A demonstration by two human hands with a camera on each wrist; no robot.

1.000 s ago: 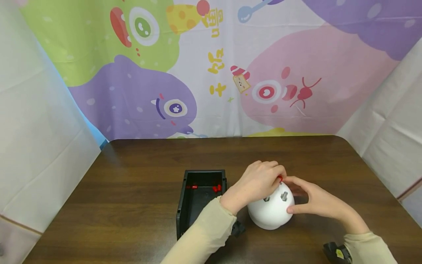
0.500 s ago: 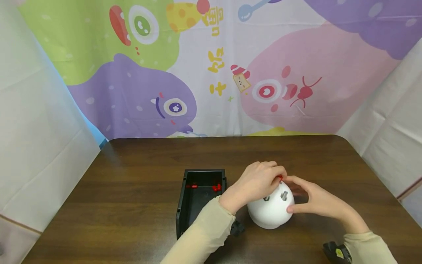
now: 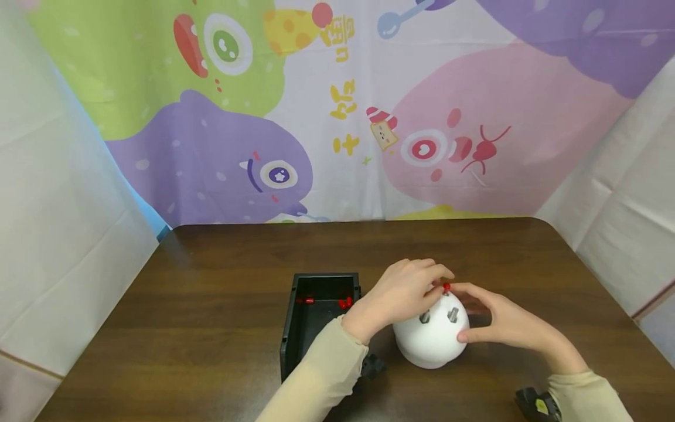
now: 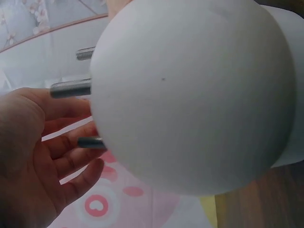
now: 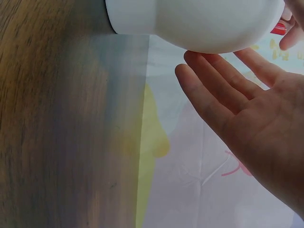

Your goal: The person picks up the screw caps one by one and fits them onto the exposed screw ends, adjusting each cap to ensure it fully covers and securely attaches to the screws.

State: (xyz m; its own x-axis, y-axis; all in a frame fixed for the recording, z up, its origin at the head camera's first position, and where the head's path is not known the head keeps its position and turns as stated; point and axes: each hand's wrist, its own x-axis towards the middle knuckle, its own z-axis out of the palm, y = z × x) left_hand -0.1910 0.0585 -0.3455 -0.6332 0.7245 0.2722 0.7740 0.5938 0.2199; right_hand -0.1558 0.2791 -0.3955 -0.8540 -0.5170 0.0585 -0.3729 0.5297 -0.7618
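Observation:
A white rounded dome (image 3: 429, 340) with several metal studs (image 3: 453, 315) on its upper part stands on the table. On the stud at its top sits a small red piece (image 3: 446, 287), also visible as a red bit (image 5: 279, 29) in the right wrist view. My left hand (image 3: 403, 293) is over the dome's left side, its loosely bent fingers beside the red piece. In the left wrist view, the left hand (image 4: 33, 156) is behind the studs. My right hand (image 3: 508, 319) holds the dome's right side, thumb in front and fingers behind.
Left of the dome is a black tray (image 3: 287, 334) with a few small red pieces (image 3: 345, 303) inside, partly hidden by my left arm. A patterned cloth (image 3: 337, 193) hangs behind the brown table (image 3: 211, 328).
My left fingers have loosened and drawn slightly left from the red piece, which now shows more fully on top of the dome. The right hand keeps its place on the dome.

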